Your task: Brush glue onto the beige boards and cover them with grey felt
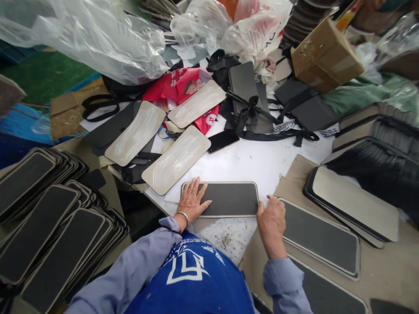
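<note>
A dark grey rectangular panel (231, 199) with rounded corners and a pale rim lies flat on the white table top in front of me. My left hand (192, 200) rests on its left end, palm down with the fingers spread. At the panel's right end is my right hand (271, 218), its fingers curled in and the thumb against the panel's edge. Whether that hand grips anything besides the edge is hidden. Beyond the panel lie three beige boards with white smears, one of them a smeared board (176, 160) close to my left hand.
Stacks of dark panels (62, 261) stand at the left. On the right are more panels (322, 235), a beige-topped stack (355, 203) and a black-edged pile (376, 161). A phone (223, 141), black straps, plastic bags (131, 48) and a cardboard box (327, 56) crowd the back.
</note>
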`<state>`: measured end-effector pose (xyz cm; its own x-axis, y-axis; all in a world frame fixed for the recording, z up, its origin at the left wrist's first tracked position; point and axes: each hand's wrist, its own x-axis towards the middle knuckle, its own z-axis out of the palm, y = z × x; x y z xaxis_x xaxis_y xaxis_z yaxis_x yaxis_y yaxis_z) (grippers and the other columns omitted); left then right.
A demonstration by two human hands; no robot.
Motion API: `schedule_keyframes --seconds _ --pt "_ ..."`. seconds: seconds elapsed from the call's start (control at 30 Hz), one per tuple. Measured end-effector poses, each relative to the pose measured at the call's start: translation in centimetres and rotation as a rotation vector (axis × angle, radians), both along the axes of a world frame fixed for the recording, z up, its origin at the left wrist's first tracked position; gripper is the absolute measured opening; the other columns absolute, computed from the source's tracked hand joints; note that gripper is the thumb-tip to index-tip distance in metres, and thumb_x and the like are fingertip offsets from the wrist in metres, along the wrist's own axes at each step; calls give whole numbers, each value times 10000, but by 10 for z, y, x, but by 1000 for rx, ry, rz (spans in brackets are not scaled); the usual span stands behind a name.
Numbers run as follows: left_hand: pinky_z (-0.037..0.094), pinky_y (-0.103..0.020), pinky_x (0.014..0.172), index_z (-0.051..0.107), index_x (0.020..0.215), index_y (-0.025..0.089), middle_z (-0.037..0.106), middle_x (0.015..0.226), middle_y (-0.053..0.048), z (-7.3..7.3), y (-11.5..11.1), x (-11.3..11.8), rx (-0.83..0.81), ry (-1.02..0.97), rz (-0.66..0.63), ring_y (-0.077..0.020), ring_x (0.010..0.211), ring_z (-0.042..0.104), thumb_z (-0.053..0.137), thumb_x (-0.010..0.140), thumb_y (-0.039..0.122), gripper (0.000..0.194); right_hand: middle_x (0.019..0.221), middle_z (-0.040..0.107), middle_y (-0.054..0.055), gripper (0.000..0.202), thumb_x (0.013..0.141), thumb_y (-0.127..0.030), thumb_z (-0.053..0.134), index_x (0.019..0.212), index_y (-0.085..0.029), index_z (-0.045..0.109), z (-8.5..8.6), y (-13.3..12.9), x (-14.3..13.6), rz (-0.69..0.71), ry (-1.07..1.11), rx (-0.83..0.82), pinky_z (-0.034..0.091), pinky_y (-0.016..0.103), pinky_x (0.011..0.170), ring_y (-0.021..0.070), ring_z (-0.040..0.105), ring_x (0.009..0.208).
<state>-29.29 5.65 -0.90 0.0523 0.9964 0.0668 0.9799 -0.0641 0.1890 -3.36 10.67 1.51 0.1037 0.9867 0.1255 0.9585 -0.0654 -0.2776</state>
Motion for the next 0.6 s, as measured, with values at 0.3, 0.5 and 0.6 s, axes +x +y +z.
schedule_keyframes --seconds 0.3,0.5,0.6 --pt "210 -499 1051 420 1293 306 174 1479 -98 2 0 0 15 -34 -19 -313 1337 177 545 784 394 531 1443 189 182 613 878 -437 319 1370 -78 250 -35 25 -39 295 -96 -14 148 509 1041 292 86 1331" --pt "221 -510 1052 406 1300 307 209 1468 -105 2 1 1 31 -44 -14 -303 1333 198 544 786 368 536 1402 257 228 618 876 -406 285 1345 -4 261 -42 25 -31 310 -37 29 200 492 1022 298 147 1314" --pt "236 -513 1050 391 1311 271 222 1461 -125 5 -4 0 54 -84 -5 -298 1338 184 523 800 374 538 1246 447 239 535 872 -361 289 1265 -12 389 -29 21 -21 223 -40 17 312 443 943 301 365 1185"
